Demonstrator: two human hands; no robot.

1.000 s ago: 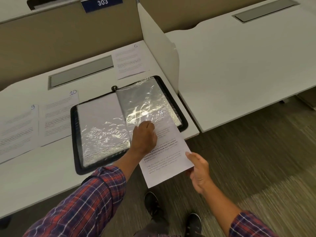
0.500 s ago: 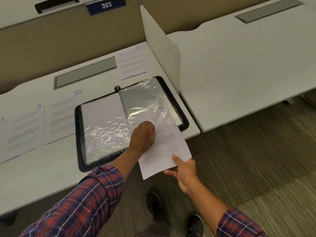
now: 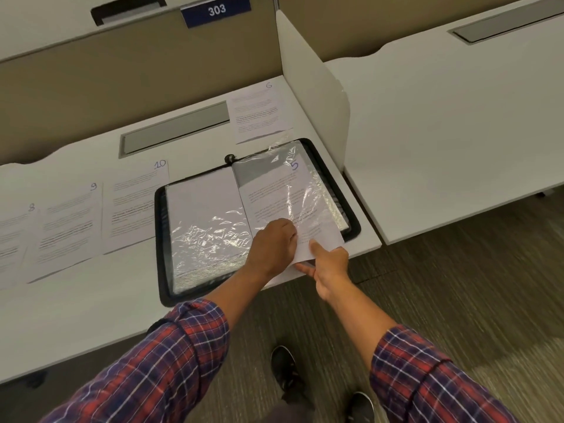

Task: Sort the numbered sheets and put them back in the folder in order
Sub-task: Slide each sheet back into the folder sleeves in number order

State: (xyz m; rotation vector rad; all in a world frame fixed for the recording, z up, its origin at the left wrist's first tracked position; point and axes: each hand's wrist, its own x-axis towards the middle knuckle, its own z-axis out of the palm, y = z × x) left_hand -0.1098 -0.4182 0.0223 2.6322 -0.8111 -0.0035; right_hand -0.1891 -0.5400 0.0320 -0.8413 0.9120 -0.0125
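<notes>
A black folder (image 3: 160, 239) lies open on the white desk, its clear sleeves crinkled and shiny. The sheet numbered 5 (image 3: 274, 193) sits most of the way inside the right-hand sleeve, its bottom corner sticking out over the desk edge. My left hand (image 3: 273, 245) grips the lower edge of that sleeve. My right hand (image 3: 328, 267) pinches the sheet's bottom corner, thumb on top. Sheet 6 (image 3: 258, 112) lies behind the folder. Sheets 10 (image 3: 134, 206), 9 (image 3: 67, 230) and 8 (image 3: 15, 239) lie in a row to the left.
A white divider panel (image 3: 311, 87) stands right of the folder, with a second desk (image 3: 457, 117) beyond it. A grey cable tray lid (image 3: 175, 129) is set into the desk behind the sheets. My shoes (image 3: 287, 370) stand on carpet below.
Sheet 5 has slid up into the right sleeve, so its number now shows near the top. My right hand followed it toward the desk edge; my left hand stayed on the sleeve.
</notes>
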